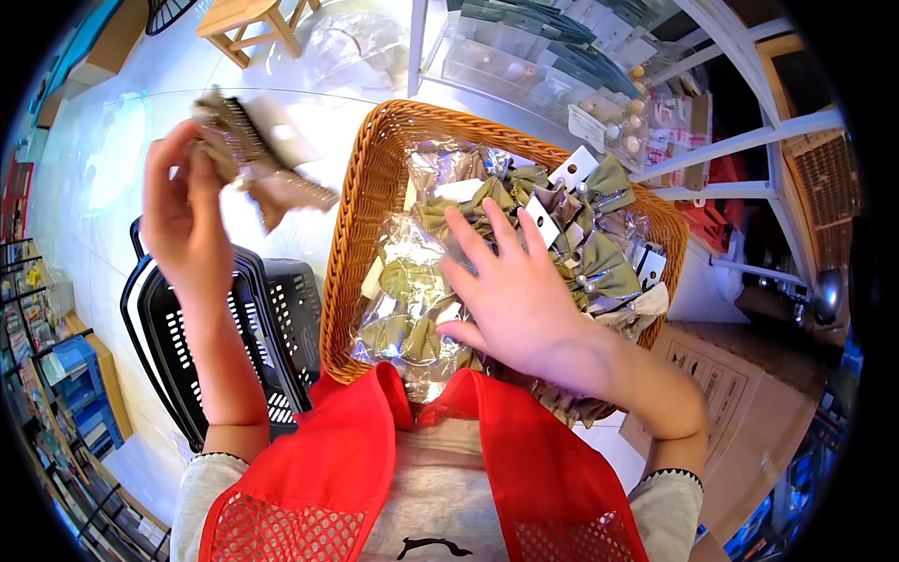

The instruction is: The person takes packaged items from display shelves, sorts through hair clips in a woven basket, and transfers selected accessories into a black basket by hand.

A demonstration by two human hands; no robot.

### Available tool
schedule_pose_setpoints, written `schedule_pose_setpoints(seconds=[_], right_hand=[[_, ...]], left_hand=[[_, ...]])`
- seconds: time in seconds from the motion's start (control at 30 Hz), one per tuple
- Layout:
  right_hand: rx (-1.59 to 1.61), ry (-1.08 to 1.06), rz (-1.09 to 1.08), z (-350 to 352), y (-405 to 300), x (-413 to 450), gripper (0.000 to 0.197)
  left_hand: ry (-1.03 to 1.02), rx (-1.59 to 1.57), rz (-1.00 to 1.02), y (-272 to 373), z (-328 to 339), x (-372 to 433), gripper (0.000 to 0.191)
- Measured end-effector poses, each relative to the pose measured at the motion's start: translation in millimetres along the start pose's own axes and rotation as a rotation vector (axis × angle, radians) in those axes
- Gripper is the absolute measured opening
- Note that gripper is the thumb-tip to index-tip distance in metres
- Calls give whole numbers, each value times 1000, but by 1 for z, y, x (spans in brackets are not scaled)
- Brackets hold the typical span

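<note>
My left hand [186,190] is raised left of a wicker basket [358,183], its fingers pinched on a beige bow hair clip [281,190]. Dark comb-like teeth and a pale card show on the clip, which is blurred. Over the basket, my right hand [516,295] is spread, palm down, above the bow clips; whether it touches them I cannot tell. Olive-green bows [604,263] with pearls and rhinestone trim lie there on white cards. Towards the basket's near left, more green bows sit in clear plastic wrapping [414,246].
Stacked black plastic shopping baskets [246,316] stand at the left. A white metal shelf frame [709,158] with clear bins rises at the far right. A cardboard box [730,414] lies near right, a wooden stool [246,21] far left. Store shelving [63,393] lines the left edge.
</note>
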State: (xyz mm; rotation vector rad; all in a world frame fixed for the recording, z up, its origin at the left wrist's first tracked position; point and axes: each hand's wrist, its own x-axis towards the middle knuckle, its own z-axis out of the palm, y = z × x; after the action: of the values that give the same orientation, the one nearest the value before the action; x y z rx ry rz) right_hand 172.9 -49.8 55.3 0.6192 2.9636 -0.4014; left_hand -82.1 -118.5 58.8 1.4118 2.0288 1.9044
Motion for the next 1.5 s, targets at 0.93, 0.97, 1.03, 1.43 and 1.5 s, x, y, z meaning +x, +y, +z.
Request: schedule_pose_setpoints(seconds=[0.93, 0.97, 1.03, 1.43, 1.5], right_hand=[[702, 715, 237, -77, 47, 46, 12], [877, 797, 290, -79, 50, 38, 13], [1011, 808, 260, -77, 60, 39, 11], [857, -214, -179, -26, -112, 103, 21], [940, -168, -305, -27, -126, 109, 35]], left_hand=[[-717, -752, -727, 27, -5, -107, 72], [-716, -831, -635, 27, -7, -110, 60], [-657, -823, -490, 33, -16, -114, 29], [-191, -137, -360, 7, -126, -121, 23], [24, -149, -727, -10, -164, -131, 20]])
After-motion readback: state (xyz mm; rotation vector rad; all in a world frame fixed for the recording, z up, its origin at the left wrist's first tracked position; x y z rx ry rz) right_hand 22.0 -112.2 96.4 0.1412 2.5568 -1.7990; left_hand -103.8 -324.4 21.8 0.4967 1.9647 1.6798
